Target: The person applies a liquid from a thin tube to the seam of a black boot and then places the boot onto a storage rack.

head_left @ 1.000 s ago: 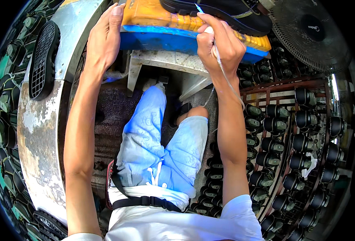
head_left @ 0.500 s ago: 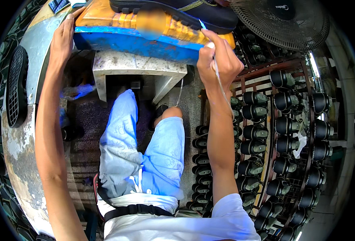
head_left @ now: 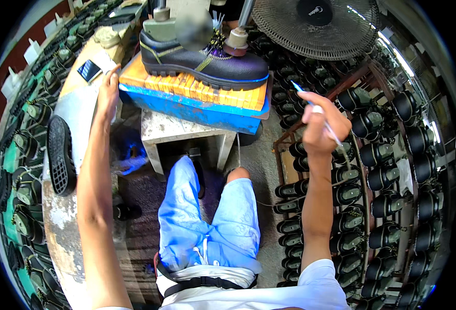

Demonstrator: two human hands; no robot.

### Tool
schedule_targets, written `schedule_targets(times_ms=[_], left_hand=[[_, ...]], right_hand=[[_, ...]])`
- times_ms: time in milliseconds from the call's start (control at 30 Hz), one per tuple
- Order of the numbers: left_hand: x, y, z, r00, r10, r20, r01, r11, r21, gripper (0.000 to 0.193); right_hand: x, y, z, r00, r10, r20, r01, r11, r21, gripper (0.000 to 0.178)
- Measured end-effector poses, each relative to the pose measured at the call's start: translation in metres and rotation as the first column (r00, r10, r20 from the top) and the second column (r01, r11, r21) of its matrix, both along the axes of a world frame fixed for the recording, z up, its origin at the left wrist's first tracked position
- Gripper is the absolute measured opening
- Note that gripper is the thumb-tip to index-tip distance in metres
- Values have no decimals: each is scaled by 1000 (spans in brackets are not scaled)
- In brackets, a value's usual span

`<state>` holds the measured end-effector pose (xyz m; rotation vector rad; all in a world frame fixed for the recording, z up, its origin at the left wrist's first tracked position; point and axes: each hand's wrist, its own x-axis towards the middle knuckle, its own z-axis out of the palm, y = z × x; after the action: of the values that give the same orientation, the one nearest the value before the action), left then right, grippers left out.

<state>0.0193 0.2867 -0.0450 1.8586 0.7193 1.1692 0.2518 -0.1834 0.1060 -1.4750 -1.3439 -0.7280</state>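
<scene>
A black work shoe (head_left: pixel 207 64) with yellow stitching sits sole-down on a yellow ribbed pad (head_left: pixel 186 81) over a blue base (head_left: pixel 192 108). Two metal press posts bear on it: a heel clamp (head_left: pixel 161 26) and a front clamp (head_left: pixel 237 41). My left hand (head_left: pixel 108 98) lies with fingers extended against the pad's left end, holding nothing visible. Off to the right of the toe, my right hand (head_left: pixel 325 124) grips a thin pen-like tool (head_left: pixel 303 92) between fingers and thumb, its tip pointing up-left, apart from the shoe. A thin cord trails from the tool along my forearm.
A loose black outsole (head_left: pixel 60 155) and a phone (head_left: pixel 88 71) lie on the left worktable. Racks of black shoes (head_left: pixel 380 155) fill the right side. A large fan (head_left: pixel 316 26) stands at the far right. A white metal stand (head_left: pixel 176 128) supports the blue base.
My right hand has drawn the pen-like tool away from the shoe's toe, to the right. The view has shifted, showing the whole shoe and the clamps. My left hand stays at the pad's end.
</scene>
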Motion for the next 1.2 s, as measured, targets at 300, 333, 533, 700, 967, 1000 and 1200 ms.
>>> schedule_targets(times_ms=[300, 333, 533, 700, 967, 1000, 1200], left_hand=[[-32, -209, -19, 975, 134, 179, -87, 964, -251, 36], [-42, -243, -10, 982, 95, 165, -50, 965, -259, 35], [-16, -259, 52, 997, -46, 68, 10, 889, 457, 25], [62, -150, 139, 976, 138, -168, 27, 690, 723, 102], [90, -131, 188, 879, -239, -412, 354, 907, 229, 95], [84, -136, 187, 912, -180, -369, 303, 902, 308, 93], [33, -176, 212, 956, -252, 150, 199, 933, 300, 85]], right_hand=[[-34, 73, -74, 651, 281, -706, -446, 893, -56, 38], [-42, 87, -79, 754, 262, -602, -389, 917, -88, 33], [-49, 105, -57, 936, -72, -343, -52, 940, -338, 78], [-17, 128, -62, 931, -168, -325, 60, 946, -317, 93], [48, 153, -58, 829, 67, -554, -322, 869, -376, 92], [48, 153, -55, 820, 89, -565, -343, 867, -361, 93], [31, 149, -53, 880, -47, -472, -192, 875, -444, 93]])
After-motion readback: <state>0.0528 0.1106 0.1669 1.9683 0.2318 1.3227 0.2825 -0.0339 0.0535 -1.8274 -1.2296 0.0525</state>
